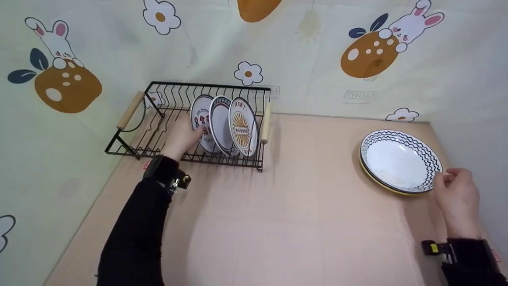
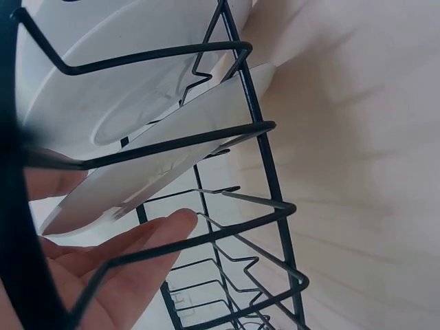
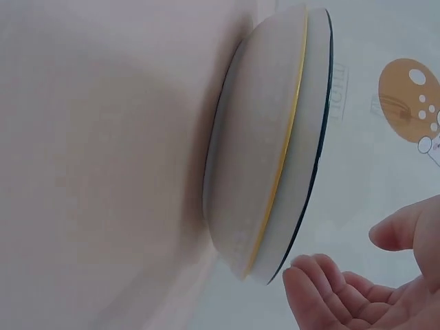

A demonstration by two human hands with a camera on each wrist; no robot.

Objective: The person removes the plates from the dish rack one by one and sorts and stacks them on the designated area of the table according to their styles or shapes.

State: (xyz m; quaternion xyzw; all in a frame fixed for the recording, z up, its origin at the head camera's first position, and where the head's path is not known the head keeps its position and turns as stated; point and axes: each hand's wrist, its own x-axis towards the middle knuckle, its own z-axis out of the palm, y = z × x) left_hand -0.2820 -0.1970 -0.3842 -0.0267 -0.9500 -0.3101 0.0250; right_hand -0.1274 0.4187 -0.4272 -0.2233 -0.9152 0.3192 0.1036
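Observation:
My left hand point(image 1: 183, 137) is inside the black wire dish rack point(image 1: 222, 162), at the leftmost of three upright plates. It pinches that white plate with red print point(image 1: 203, 135); in the left wrist view the plate point(image 2: 155, 161) lies between thumb and fingers. To its right stand a dark-rimmed plate point(image 1: 220, 123) and a plate with a gold sunburst point(image 1: 240, 131). My right hand point(image 1: 458, 194) is beside the near right rim of a white bowl with black zigzag lines point(image 1: 397, 163). The right wrist view shows its thumb and loosely curled fingers apart, holding nothing.
Under the zigzag bowl sits a yellow-rimmed bowl point(image 3: 251, 137), stacked on the pink tabletop point(image 1: 293, 214). The rack has wooden handles, one of them at its left end point(image 1: 131, 109). A patterned cloth wall point(image 1: 309, 59) borders the table behind and at the sides.

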